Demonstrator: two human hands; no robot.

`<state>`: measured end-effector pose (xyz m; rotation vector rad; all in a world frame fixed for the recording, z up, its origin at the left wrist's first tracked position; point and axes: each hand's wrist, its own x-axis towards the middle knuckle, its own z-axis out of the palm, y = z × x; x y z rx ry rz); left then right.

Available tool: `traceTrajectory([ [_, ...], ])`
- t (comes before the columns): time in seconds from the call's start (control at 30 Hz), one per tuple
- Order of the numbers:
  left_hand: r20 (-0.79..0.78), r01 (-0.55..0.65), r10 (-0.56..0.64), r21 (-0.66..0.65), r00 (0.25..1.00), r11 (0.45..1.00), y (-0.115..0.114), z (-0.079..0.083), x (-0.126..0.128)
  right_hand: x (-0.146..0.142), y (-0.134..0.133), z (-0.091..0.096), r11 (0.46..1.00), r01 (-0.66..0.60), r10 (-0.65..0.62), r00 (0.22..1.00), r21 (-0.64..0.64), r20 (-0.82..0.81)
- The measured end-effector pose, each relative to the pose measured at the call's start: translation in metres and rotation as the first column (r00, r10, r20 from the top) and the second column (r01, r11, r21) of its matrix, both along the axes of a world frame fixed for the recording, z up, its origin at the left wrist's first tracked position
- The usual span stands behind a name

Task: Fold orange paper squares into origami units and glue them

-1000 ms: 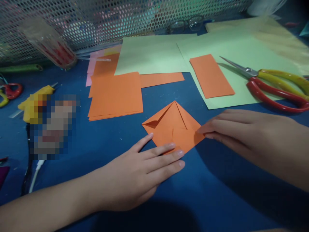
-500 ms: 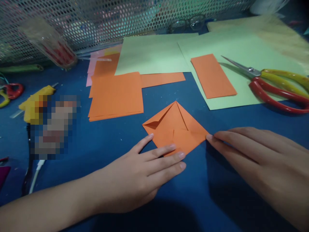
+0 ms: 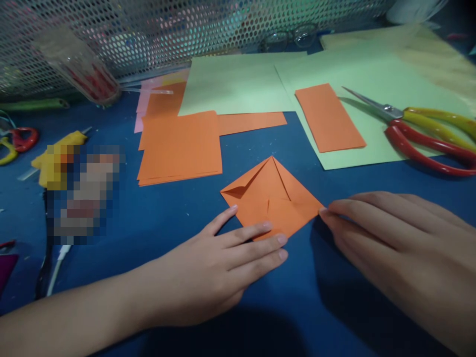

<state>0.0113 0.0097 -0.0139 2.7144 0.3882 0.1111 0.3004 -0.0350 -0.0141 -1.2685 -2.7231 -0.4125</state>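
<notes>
Fingers [image 3: 260,238] of the left hand [image 3: 219,270]: extended flat, released, not clenched; two fingertips rest on the near-left edge of the folded orange paper square [image 3: 271,198], a placement that reads as pinning the piece to the blue worktop [image 3: 178,218] so it cannot slide. Fingers of the right hand [image 3: 390,238]: extended and close together, palm down, grasping nothing; their tips touch the right-hand corner of the same paper, seemingly to steady or press that point. Item held down: one sheet of thin orange paper, folded into a kite-like diamond lying flat near the centre of the worktop, between the two hands; apex pointing away from the person, flaps meeting along a central seam, a small pocket fold visible at the left corner, creases sharp, colour uniform. Adjacent stock: stack of orange paper squares [image 3: 180,146], just beyond and to the left, edges aligned; pale green paper sheets [image 3: 238,82] further back, overlapping one another; narrow orange paper strip [image 3: 329,118] lying on the nearer green sheet. Tools: large scissors with red and yellow handles [image 3: 427,131], blades closed, resting on the green sheet at right, well apart from the hands. Background: white perforated metal screen [image 3: 148,34] along the rear edge; clear plastic tumbler [image 3: 78,64] leaning in front of it; a second pair of small scissors [image 3: 17,141] at far left.
</notes>
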Motion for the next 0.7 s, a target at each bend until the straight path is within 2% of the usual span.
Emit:
traceTrajectory([
  [0.1, 0.009, 0.003, -0.002, -0.014, 1.000, 1.000, 0.000, -0.001, -0.001, -0.002, 0.003, 0.001, 0.993, -0.121, 0.121, 0.993, 0.004, -0.012],
  [0.27, -0.007, 0.000, -0.001, -0.030, 1.000, 1.000, 0.001, -0.001, 0.001, -0.006, 0.004, -0.001, 0.978, -0.206, 0.203, 0.975, -0.034, -0.086],
  [0.57, -0.002, 0.006, -0.006, -0.042, 1.000, 0.999, 0.001, 0.001, 0.000, -0.010, 0.009, 0.004, 0.969, -0.245, 0.236, 0.962, -0.047, -0.136],
  [0.63, 0.025, -0.028, 0.029, -0.060, 0.999, 0.998, 0.001, 0.002, 0.001, -0.012, 0.009, 0.003, 0.961, -0.271, 0.257, 0.951, -0.062, -0.172],
  [0.7, 0.067, -0.111, 0.117, -0.091, 0.991, 0.990, 0.002, 0.001, 0.002, -0.013, 0.009, 0.002, 0.955, -0.287, 0.267, 0.942, -0.075, -0.205],
])
